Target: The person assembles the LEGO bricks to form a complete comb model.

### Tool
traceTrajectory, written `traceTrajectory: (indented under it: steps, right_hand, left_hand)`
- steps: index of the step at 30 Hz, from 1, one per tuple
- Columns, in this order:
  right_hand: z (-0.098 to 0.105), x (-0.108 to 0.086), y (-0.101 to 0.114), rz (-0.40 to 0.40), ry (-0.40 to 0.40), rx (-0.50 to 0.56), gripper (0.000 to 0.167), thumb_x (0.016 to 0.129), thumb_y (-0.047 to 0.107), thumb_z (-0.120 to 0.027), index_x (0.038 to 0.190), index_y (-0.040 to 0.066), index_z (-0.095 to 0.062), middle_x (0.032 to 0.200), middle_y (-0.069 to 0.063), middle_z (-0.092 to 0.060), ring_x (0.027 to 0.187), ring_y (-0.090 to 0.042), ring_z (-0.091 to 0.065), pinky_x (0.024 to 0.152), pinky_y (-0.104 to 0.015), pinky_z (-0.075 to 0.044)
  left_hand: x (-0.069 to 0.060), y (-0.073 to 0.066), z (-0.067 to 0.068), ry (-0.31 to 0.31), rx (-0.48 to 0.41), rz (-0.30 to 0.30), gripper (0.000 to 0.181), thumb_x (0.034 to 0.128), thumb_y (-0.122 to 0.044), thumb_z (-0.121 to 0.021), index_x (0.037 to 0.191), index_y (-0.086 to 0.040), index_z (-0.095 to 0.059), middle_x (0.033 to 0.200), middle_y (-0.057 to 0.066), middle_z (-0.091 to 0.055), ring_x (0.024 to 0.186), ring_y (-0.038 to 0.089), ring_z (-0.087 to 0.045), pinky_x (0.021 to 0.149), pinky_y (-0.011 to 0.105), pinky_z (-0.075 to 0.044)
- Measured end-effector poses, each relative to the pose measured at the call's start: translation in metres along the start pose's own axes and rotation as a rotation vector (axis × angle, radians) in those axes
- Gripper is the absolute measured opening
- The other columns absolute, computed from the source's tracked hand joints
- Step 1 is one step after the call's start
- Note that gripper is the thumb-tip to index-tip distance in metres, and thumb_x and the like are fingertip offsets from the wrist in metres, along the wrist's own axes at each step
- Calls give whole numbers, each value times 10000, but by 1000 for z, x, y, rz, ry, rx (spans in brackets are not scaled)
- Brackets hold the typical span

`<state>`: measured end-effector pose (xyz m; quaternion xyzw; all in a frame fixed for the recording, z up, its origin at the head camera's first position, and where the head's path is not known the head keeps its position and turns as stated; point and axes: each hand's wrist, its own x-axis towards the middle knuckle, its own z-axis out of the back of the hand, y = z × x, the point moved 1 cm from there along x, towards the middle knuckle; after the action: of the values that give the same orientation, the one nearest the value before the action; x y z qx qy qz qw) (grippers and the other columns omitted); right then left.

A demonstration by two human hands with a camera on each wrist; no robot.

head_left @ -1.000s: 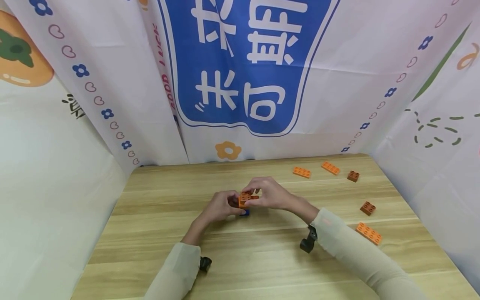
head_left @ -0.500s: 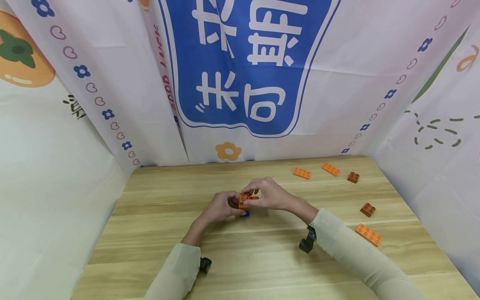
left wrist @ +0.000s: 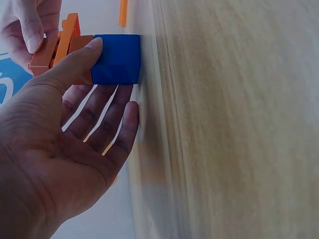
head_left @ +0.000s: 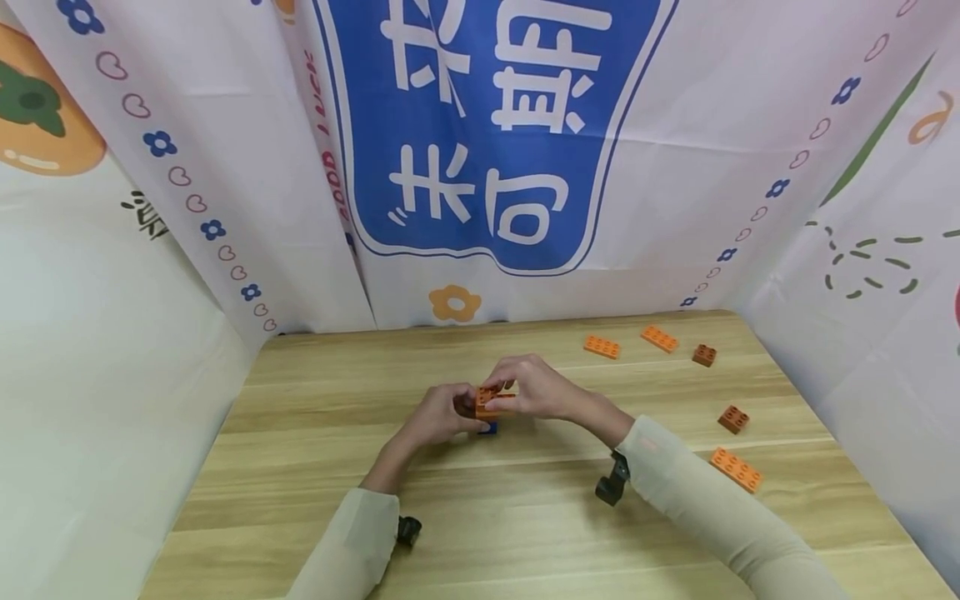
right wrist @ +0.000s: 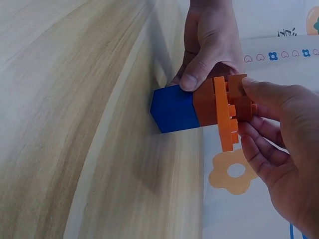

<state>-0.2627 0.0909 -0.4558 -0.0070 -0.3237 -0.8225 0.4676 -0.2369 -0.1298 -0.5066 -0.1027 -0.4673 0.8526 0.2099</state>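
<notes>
Brick stack (right wrist: 205, 103) in left hand (left wrist: 60, 144); right hand (right wrist: 294, 142) pinching brown top brick (right wrist: 240, 105).

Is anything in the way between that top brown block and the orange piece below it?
Nothing visible is: the right hand's grip holds the top brown block over one end of the orange piece.

From my distant place I see a short stack of toy building bricks (right wrist: 202, 110), standing about upright on end. At its bottom is a smooth-sided blue block (right wrist: 174, 110); whether it touches the tabletop (right wrist: 75, 99), I cannot tell. Directly on it sits a lower brown brick (right wrist: 205, 102). Above this lies a thin orange plate (right wrist: 224, 117), longer than the brick, so one end overhangs with its studs bare. On the other end I find an upper brown brick (right wrist: 241, 105), studded on top, its full seating unclear to me.
</notes>
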Motion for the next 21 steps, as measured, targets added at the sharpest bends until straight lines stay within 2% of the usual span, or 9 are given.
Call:
traceTrajectory:
  steps: [8, 17, 21]
  right_hand:
    - [2, 3, 3, -32, 34, -8, 244, 909, 183, -870, 1123, 78, -820, 1027, -11, -770, 940, -99, -722, 836, -245, -596]
    - [3, 7, 8, -53, 54, -37, 254, 896, 149, -876, 1123, 53, -817, 1025, -42, -768, 926, -134, -724, 826, -305, -615]
    - [2, 6, 8, -60, 51, -45, 259, 899, 148, -873, 1132, 51, -815, 1031, -46, -767, 933, -142, -728, 829, -282, -611]
  left_hand:
    - [1, 0, 0, -2, 12, 10, 223, 842, -105, -914, 994, -82, -753, 935, -10, -755, 843, 108, -688, 772, 277, -580]
    - [2, 2, 0, 1, 30, -17, 233, 852, -129, -911, 1016, -79, -753, 965, -2, -767, 865, 99, -703, 777, 260, -586]
    - [2, 2, 0, 13, 12, -26, 255, 861, -145, -907, 1050, -68, -755, 978, 7, -771, 879, 112, -715, 782, 269, -595]
